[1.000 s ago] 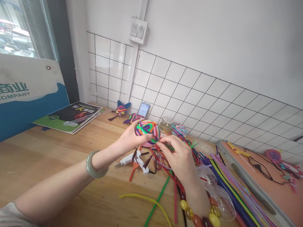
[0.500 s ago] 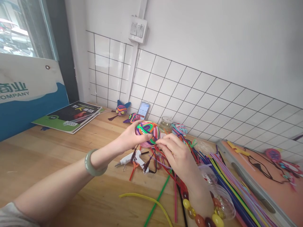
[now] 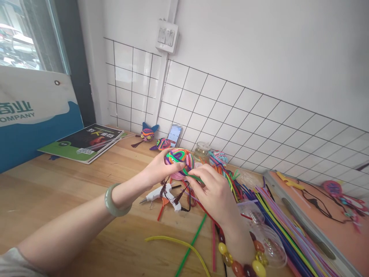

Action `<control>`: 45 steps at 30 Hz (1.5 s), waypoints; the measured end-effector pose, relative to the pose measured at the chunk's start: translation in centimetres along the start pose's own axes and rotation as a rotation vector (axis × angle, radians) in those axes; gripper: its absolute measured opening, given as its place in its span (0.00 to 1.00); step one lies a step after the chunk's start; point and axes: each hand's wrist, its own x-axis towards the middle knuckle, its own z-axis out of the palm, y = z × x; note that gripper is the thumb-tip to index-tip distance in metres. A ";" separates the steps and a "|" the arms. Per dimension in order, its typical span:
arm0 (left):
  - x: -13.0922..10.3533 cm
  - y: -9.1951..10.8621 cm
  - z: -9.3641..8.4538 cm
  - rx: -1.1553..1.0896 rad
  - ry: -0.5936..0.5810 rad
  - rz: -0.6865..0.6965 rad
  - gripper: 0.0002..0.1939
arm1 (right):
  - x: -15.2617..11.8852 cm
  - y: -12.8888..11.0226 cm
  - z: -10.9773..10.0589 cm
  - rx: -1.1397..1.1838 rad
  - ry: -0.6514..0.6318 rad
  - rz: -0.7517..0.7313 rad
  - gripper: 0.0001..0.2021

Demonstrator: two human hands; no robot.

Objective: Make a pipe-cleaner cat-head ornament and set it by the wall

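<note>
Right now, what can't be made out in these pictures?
All in the head view:
Left hand: fingers mostly hidden behind the round, multicoloured, fuzzy ball.
Thin green fuzzy strip: partly covered by the right hand.
Curved yellow fuzzy stick: near end cut off by the bottom edge.
Pale-screened phone: digits too small and blurred to read.

One head-worn camera looks forward and down from close above the light-brown wooden tabletop [image 3: 118, 250], facing a plain white wall [image 3: 259, 46].
</note>
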 end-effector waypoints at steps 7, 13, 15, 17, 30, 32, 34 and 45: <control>-0.2 0.4 0.4 -0.017 0.028 0.013 0.26 | 0.2 -0.1 0.6 -0.143 0.085 -0.064 0.05; -0.4 0.4 0.8 -0.108 0.015 -0.007 0.25 | 0.1 -0.1 1.1 -0.300 0.166 -0.141 0.03; -0.4 0.3 0.8 -0.131 0.004 -0.015 0.26 | 0.1 -0.1 1.2 -0.337 0.169 -0.164 0.03; -0.5 0.3 0.8 -0.140 -0.002 -0.020 0.26 | 0.2 -0.1 1.3 -0.369 0.178 -0.183 0.04; -0.5 0.1 0.7 -0.065 0.059 0.026 0.27 | 0.3 -0.2 1.8 -0.300 0.258 -0.129 0.04; -0.5 0.2 0.7 -0.079 0.054 0.023 0.27 | 0.3 -0.1 1.7 -0.233 0.234 -0.109 0.03; -0.4 0.4 0.6 -0.098 0.048 0.011 0.27 | 0.3 0.1 1.5 -0.169 0.208 -0.104 0.02; -0.4 0.1 0.4 0.044 0.113 0.079 0.36 | 0.0 0.6 1.2 -0.102 0.122 -0.118 0.04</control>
